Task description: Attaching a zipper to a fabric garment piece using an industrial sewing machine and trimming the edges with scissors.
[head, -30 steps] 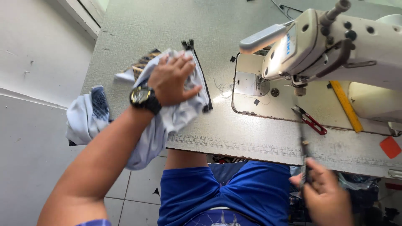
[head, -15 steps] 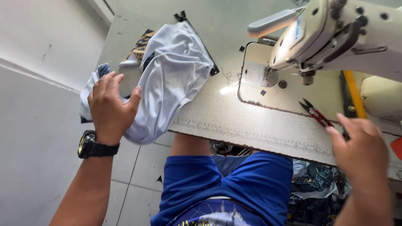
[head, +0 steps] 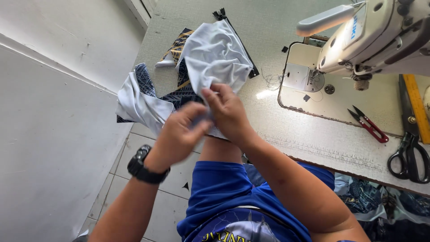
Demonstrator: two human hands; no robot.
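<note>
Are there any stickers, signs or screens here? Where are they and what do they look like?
Maker's label: on the side of the white sewing machine, top right; a small patch of blue letters.
Yellow ruler: flat at the table's right edge; a long strip with tiny marks.
No screens, signs or packages show.

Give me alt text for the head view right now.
Both hands, left hand and right hand, pinch the near edge of a pale grey fabric piece over the edge of a sewing table. A white sewing machine, red thread snips and black scissors sit to the right.
</note>
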